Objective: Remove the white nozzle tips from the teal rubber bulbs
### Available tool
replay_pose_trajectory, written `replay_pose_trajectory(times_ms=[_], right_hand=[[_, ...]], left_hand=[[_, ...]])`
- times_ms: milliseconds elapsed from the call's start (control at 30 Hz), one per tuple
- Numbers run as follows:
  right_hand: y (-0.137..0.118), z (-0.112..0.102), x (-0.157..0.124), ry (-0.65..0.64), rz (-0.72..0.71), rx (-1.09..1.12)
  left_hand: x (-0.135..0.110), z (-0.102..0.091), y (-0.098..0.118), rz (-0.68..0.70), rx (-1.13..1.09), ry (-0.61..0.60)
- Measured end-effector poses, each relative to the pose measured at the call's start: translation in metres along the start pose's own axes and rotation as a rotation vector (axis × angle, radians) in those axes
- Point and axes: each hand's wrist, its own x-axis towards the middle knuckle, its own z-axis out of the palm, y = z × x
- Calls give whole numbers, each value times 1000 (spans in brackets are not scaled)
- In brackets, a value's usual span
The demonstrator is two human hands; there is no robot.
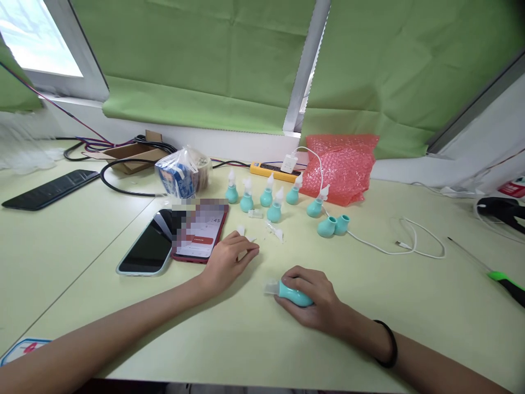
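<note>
My right hand (314, 298) is wrapped around a teal rubber bulb aspirator (293, 294) with a clear tip, lying on its side on the pale table (410, 306). My left hand (227, 260) rests on the table beside a red phone (199, 235), its fingers curled over a small clear tip (241, 255). Several upright teal aspirators (266, 197) with white tips stand in a row farther back. A teal bulb without a tip (332, 225) lies to their right. Loose clear tips (275, 231) lie between the row and my hands.
A black phone (147, 249) lies left of the red one. A bagged carton (182, 172), a cardboard box (133, 156), a keyboard (49, 189), cables, a yellow power strip (274, 171) and pink bubble wrap (340, 167) line the back. A white charging cable (402, 241) and a green-handled screwdriver (506, 283) lie at right.
</note>
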Motion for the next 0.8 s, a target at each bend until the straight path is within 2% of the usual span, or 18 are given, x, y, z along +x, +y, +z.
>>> replay_pose_trajectory(times_ms=[100, 233, 400, 567, 667, 800], right_hand=[[2, 0, 1, 9, 50, 25], [3, 0, 2, -4, 89, 60], [-9, -2, 2, -113, 114, 199], [-18, -4, 5, -157, 183, 316], [-18, -6, 6, -172, 180, 348], [-20, -8, 6, -177, 171, 353]], left_hand=[[0, 3, -7, 65, 62, -29], [-7, 0, 5, 157, 44, -4], [-19, -4, 27, 310, 74, -274], [-24, 0, 29, 401, 198, -329], [-22, -2, 30, 376, 137, -417], [-17, -10, 34, 271, -158, -608]])
